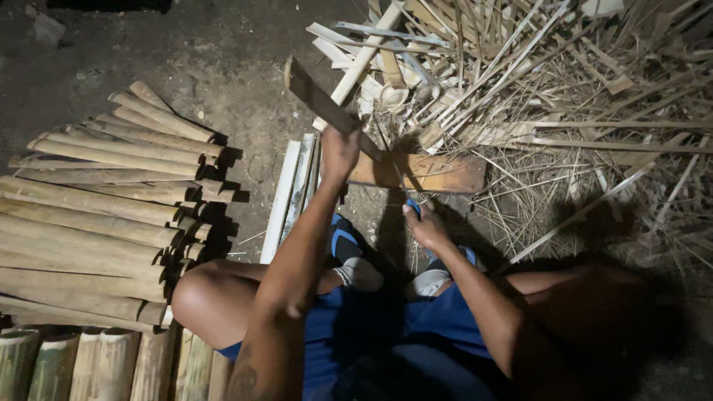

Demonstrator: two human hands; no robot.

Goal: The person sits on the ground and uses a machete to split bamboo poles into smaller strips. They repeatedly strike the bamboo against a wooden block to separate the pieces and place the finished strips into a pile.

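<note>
Bamboo strip (405, 167): it is thin and pale and stands almost straight up on a flat wooden board (427, 172) that lies on the dirt ground (223, 82), just in front of the person's feet. It is hard to see well because a shadow falls there.

Biggest of all is the heap of thin bamboo slivers and scraps (535, 82), which fills the far right side of the ground. Next is the stack of split bamboo pieces (96, 215) along the left edge, long and curved and piled in layers. More fat bamboo lengths (96, 364) lie at the near left corner. Two pale flat slats (291, 189) rest on the ground between the stack and the board.

A long dark blade (319, 100) slants up and to the left. The left hand (339, 152) is closed tight around its handle. The right hand (425, 226) is low, near the foot of the strip, with fingers bent. I cannot tell if it grips the strip or just touches it.
</note>
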